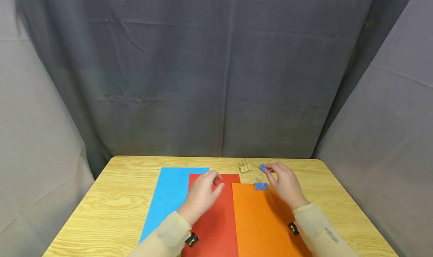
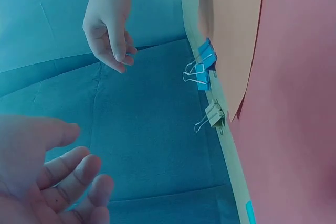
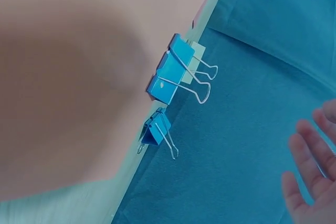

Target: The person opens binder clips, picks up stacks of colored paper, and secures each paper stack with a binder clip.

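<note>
My right hand [image 1: 285, 185] hovers above the loose blue binder clip [image 1: 262, 167], fingers loosely bent. In the left wrist view, nothing shows between the right hand's [image 2: 107, 24] fingers, and the hand stands apart from the clips. A second blue binder clip [image 1: 261, 186] sits on the far edge of the orange sheet [image 1: 260, 219], its wire handles pointing away. My left hand [image 1: 203, 197] floats over the red sheet [image 1: 220, 215] with relaxed fingers and holds nothing. Beyond the sheets stands a yellow binder clip [image 1: 245, 168].
A blue sheet [image 1: 169, 193] lies at the left, partly under the red one, which the orange sheet overlaps. The wooden table [image 1: 101, 208] ends at a dark grey curtain [image 1: 189, 80] behind. Light grey curtains [image 1: 382, 136] hang at the sides.
</note>
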Available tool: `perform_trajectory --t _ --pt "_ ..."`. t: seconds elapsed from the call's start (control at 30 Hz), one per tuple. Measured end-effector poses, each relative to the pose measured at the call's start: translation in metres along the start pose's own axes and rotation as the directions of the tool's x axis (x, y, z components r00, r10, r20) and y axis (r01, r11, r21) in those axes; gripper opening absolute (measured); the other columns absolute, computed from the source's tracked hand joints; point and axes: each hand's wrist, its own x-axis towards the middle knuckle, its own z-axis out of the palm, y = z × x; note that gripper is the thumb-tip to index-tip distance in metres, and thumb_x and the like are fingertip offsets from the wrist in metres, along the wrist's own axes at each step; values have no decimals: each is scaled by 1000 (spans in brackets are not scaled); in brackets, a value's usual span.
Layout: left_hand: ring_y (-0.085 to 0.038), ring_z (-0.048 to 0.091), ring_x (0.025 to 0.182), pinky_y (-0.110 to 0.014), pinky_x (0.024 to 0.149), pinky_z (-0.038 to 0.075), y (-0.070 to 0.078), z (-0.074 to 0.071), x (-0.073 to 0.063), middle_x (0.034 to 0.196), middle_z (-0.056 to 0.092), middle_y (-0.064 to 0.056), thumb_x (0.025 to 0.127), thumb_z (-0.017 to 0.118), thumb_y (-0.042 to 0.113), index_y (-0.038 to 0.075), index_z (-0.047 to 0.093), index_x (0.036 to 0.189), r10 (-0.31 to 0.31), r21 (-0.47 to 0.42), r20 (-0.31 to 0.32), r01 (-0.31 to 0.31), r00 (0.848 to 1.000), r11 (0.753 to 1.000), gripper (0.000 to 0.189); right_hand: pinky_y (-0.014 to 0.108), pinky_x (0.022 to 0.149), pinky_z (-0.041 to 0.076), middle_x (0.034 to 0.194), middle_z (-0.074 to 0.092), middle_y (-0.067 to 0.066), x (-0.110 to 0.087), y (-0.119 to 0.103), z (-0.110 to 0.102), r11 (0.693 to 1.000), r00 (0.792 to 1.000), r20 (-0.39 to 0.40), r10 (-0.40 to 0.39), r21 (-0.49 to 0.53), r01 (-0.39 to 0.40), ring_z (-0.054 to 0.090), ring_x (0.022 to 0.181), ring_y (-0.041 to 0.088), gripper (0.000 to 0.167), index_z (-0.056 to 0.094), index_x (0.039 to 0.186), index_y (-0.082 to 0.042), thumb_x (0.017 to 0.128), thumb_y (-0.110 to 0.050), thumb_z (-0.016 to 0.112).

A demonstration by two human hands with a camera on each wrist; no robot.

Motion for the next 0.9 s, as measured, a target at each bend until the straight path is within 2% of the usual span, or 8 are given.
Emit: perform_trajectory --t 0.27,0.47,0.7,0.9 --pt "-16 65 89 -29 77 56 -1 -5 -5 98 67 1 97 74 24 14 68 108 34 45 -24 -33 999 998 17 48 83 58 103 71 5 -3 -9 0 999 999 -12 -52 -15 52 68 91 25 22 74 112 -9 91 -9 78" --pt "-12 63 88 -28 76 55 -3 -8 -9 97 68 1 95 76 24 15 68 107 43 74 -33 -41 999 996 17 49 84 58 101 71 5 -7 -16 -1 997 997 -16 -73 -17 73 68 92 25 24 74 114 -9 90 -10 79" --pt "-17 66 90 -31 77 56 -10 -9 -17 100 69 -1 95 76 26 13 67 108 38 90 -10 -37 999 995 21 50 85 57 103 70 6 -12 -24 0 995 995 5 -97 -21 97 68 93 26 29 74 116 -9 88 -11 82" --pt "-14 63 88 -31 76 56 -15 -8 -21 103 66 0 94 77 27 12 65 111 26 121 4 -26 1000 992 26 54 92 54 108 71 5 -19 -27 3 995 994 38 -98 -9 99 68 101 30 30 73 117 -11 89 -13 81"
